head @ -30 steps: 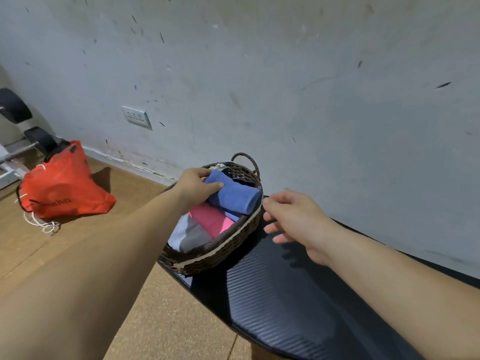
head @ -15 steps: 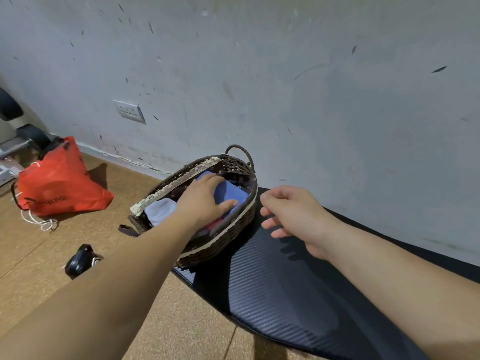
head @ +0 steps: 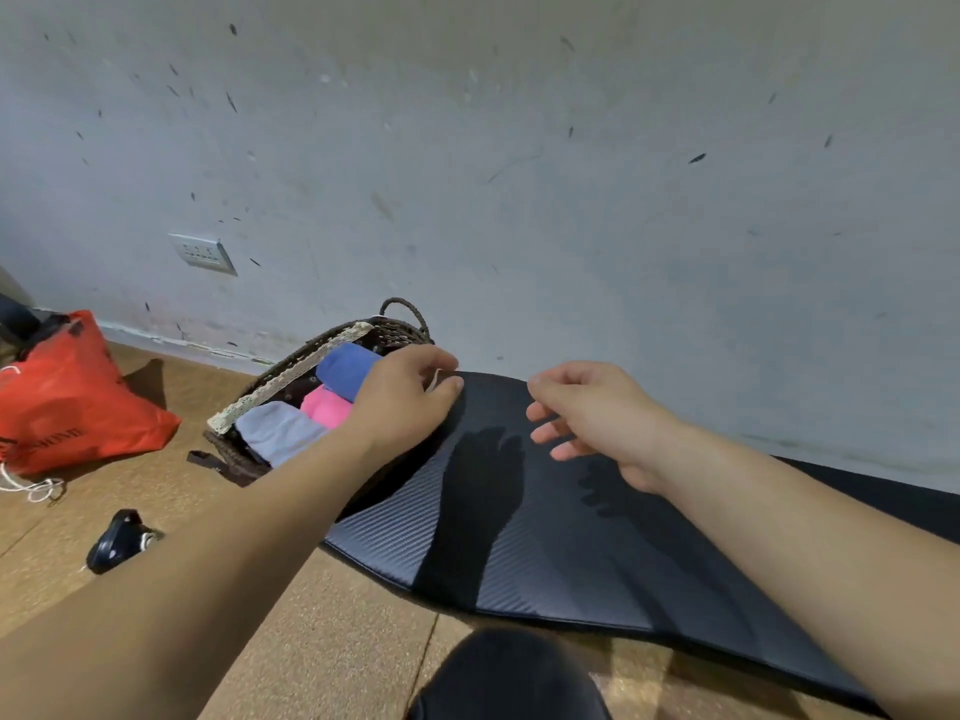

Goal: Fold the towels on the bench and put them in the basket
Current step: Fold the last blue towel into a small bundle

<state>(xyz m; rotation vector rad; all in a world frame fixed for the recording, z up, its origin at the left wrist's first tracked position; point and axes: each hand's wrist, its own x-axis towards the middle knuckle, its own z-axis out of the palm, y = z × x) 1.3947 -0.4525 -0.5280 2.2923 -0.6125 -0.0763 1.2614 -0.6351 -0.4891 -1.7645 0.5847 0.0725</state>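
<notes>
A dark wicker basket with a lace-trimmed rim sits at the left end of the black padded bench, tilted away from me. Inside lie a rolled blue towel, a pink towel and a pale blue-grey towel. My left hand is at the basket's near rim, its fingers and thumb pinching the lace edge; it hides that side of the basket. My right hand hovers over the bench to the right of the basket, fingers loosely curled, holding nothing.
A grey wall runs right behind the bench, with a socket low on the left. On the cork floor lie a red bag and a small black object. My dark-clad knee is at the bottom edge.
My left hand has come off the blue towel and taken hold of the basket's near rim. The towels in the basket show again. My right hand has stayed over the bench.
</notes>
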